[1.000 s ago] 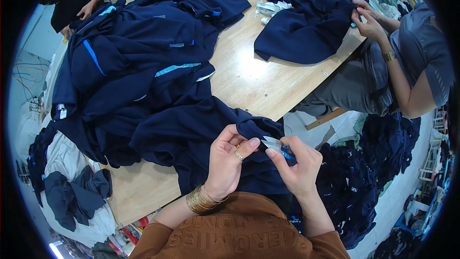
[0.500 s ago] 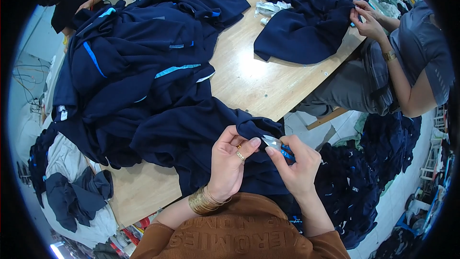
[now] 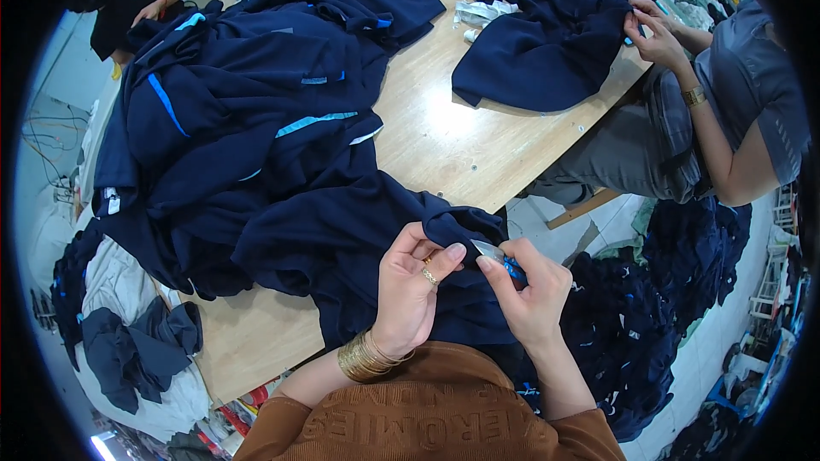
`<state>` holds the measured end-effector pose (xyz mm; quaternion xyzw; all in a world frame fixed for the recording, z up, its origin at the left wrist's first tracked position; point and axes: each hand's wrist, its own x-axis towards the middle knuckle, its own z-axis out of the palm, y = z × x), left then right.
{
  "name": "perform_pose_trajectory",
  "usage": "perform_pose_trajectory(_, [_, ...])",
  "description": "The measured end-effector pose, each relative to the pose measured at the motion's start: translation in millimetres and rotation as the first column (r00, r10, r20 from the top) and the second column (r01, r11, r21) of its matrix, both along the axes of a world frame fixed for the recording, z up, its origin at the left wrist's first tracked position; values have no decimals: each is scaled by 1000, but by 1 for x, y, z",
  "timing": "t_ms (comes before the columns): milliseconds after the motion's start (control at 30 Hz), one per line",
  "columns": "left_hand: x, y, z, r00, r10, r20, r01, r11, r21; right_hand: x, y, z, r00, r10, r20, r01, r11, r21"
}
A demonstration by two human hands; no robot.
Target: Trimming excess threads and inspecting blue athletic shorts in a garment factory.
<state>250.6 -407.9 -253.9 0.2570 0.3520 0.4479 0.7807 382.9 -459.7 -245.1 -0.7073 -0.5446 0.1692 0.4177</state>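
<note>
In front of me, my left hand (image 3: 417,282) pinches the edge of a navy blue garment (image 3: 342,226) between thumb and fingers. Its cloth trails left across the table onto a heap of similar garments. My right hand (image 3: 531,292) grips a pair of thread snips (image 3: 514,270) with a blue handle, mostly hidden by the fingers. Their metal blades point left at the cloth edge, close to my left thumb; the blades look together. Whether the tip touches the fabric I cannot tell.
A pale wooden table (image 3: 427,141) carries piled navy garments (image 3: 231,94). At the right a co-worker (image 3: 726,111) handles another navy garment (image 3: 538,60); a second person (image 3: 141,4) stands far left. More navy garments (image 3: 628,333) lie heaped on the floor to my right.
The snips' blades, spread apart half a second ago, have come together. My left hand and the garment have hardly moved.
</note>
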Motion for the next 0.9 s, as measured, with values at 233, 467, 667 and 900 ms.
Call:
perform_pose_trajectory(233, [-3, 0, -1, 1000, 4, 23, -4, 1000, -12, 1, -1, 2, 995, -3, 96, -1, 999, 40])
perform_pose_trajectory(467, [-2, -1, -3, 998, 24, -56, -19, 996, 85, 1, 0, 2, 991, 6, 132, -14, 998, 59])
perform_pose_trajectory(667, [-1, -2, -4, 999, 20, -44, -16, 996, 86, 0, 1, 1, 995, 9, 97, -15, 997, 69])
perform_pose_trajectory(900, [1, -3, -2, 998, 42, -53, -38, 996, 80, -2, 3, 4, 995, -3, 100, -3, 998, 64])
